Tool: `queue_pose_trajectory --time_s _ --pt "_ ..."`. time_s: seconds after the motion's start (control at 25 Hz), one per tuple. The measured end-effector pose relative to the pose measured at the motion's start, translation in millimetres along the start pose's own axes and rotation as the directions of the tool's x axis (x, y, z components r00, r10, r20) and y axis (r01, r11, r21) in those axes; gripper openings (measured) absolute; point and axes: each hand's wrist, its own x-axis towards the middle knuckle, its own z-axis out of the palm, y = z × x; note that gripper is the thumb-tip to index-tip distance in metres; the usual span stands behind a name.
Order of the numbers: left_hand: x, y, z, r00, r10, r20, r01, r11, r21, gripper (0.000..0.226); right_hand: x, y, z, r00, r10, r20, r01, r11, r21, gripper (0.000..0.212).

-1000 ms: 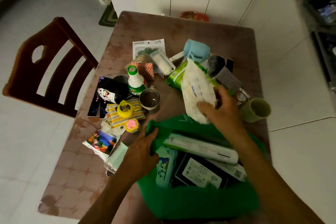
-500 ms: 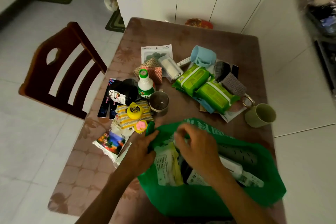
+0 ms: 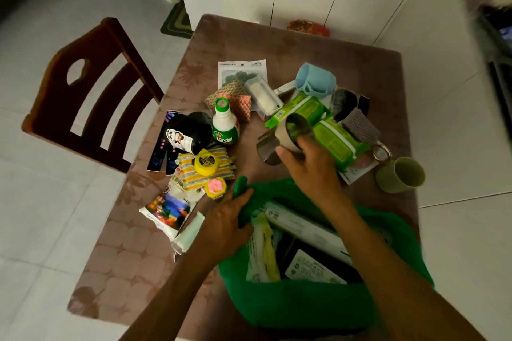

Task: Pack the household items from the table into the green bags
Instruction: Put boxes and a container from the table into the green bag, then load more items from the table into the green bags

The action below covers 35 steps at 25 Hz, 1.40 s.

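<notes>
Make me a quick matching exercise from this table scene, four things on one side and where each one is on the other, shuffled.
Things:
1. metal cup
2. light blue mug
3. pale green cup
4. white roll pack

Places:
A. inside the green bag
B. upright near the table's right edge
C. held tilted in the right hand
D. lying on its side at the far end of the pile

Pairs: 1-C, 2-D, 3-B, 4-A
</notes>
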Motion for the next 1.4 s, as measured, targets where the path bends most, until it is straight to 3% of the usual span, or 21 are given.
queue_pose_trajectory --time_s 0.04,0.12,0.2,0.28,0.4,0.48,0.52,0.6,0.68,0.76,0.8,0.84,0.88,0.96,1.04,1.08,1.16,1.24,1.28,1.32,1.4 --pt "6 6 3 1.000 0.007 -0.018 -0.007 1.000 -0.007 0.079 -23 1 -28 1.000 0.008 -0.018 -0.006 0.989 0.146 0.029" --pt "13 13 9 0.998 0.027 -0.065 -0.030 0.999 -0.045 0.086 -77 8 -67 0.989 0.069 0.134 -0.106 0.949 0.297 0.023" --pt "12 16 13 0.994 0.071 -0.083 -0.079 0.991 -0.103 0.091 -125 27 -76 0.902 0.168 0.397 -0.283 0.926 0.251 0.024" --pt "6 16 11 0.986 0.134 -0.103 -0.145 0.982 -0.117 0.090 -155 37 -56 0.753 0.191 0.630 -0.362 0.920 0.153 0.028" --pt "-9 -1 2 0.975 0.189 -0.119 -0.197 0.978 -0.068 0.085 -166 38 -22 0.656 0.107 0.747 -0.284 0.952 0.114 0.054" --pt "-25 -15 -5 0.984 0.163 -0.069 -0.176 0.949 -0.262 0.076 -162 44 -21 0.636 0.132 0.760 -0.271 0.961 0.060 0.056" --pt "-33 -24 -8 0.986 0.126 -0.113 -0.162 0.891 -0.423 0.069 -160 48 -23 0.639 0.160 0.752 -0.279 0.960 0.034 0.053" --pt "-44 -49 -8 0.938 -0.113 -0.327 -0.077 0.854 -0.515 0.053 -160 53 -25 0.671 0.228 0.705 -0.272 0.961 -0.051 0.048" --pt "-48 -68 -1 0.912 -0.202 -0.357 0.070 0.934 -0.350 0.053 -161 50 -22 0.694 0.254 0.674 -0.208 0.967 -0.150 0.050" --pt "-51 -79 15 0.980 -0.124 -0.153 0.137 0.987 0.078 0.078 -161 44 -24 0.673 0.248 0.697 -0.205 0.968 -0.146 0.049" --pt "-52 -81 19 0.990 -0.117 -0.082 0.132 0.966 0.224 0.089 -162 41 -31 0.675 0.249 0.695 -0.246 0.963 -0.106 0.050" --pt "-51 -82 21 0.988 -0.114 -0.107 0.138 0.957 0.256 0.090 -161 39 -41 0.704 0.265 0.660 -0.307 0.950 -0.054 0.053" --pt "-50 -78 18 0.977 -0.121 -0.175 0.155 0.969 0.193 0.083 -161 36 -54 0.758 0.294 0.582 -0.356 0.935 -0.008 0.056" --pt "-53 -59 3 0.948 -0.188 -0.256 0.167 0.981 -0.101 0.061 -162 30 -79 0.870 0.366 0.331 -0.405 0.913 0.053 0.052" --pt "-65 -46 -28 0.893 -0.303 -0.332 0.162 0.906 -0.390 0.059 -158 23 -97 0.898 0.428 0.106 -0.439 0.891 0.116 0.038" --pt "-73 -37 -48 0.857 -0.382 -0.346 0.153 0.830 -0.537 0.065 -155 16 -102 0.902 0.425 0.074 -0.431 0.883 0.186 0.032" --pt "-86 -1 -80 0.849 -0.385 -0.362 0.050 0.740 -0.670 0.071 -145 -7 -105 0.924 0.314 0.221 -0.379 0.831 0.407 0.028" --pt "-80 49 -78 0.934 -0.188 -0.304 -0.061 0.755 -0.653 0.061 -137 -35 -96 0.869 0.113 0.483 -0.414 0.700 0.582 0.049" --pt "-72 76 -66 0.964 -0.082 -0.252 -0.099 0.771 -0.629 0.050 -135 -40 -92 0.845 0.043 0.532 -0.418 0.674 0.609 0.061" --pt "-63 100 -47 0.981 -0.016 -0.191 -0.110 0.769 -0.630 0.038 -134 -39 -90 0.853 0.044 0.520 -0.411 0.671 0.618 0.068" --pt "-49 129 -7 0.998 0.057 -0.008 -0.050 0.788 -0.614 0.033 -133 -16 -103 0.892 0.241 0.383 -0.435 0.689 0.579 0.065"
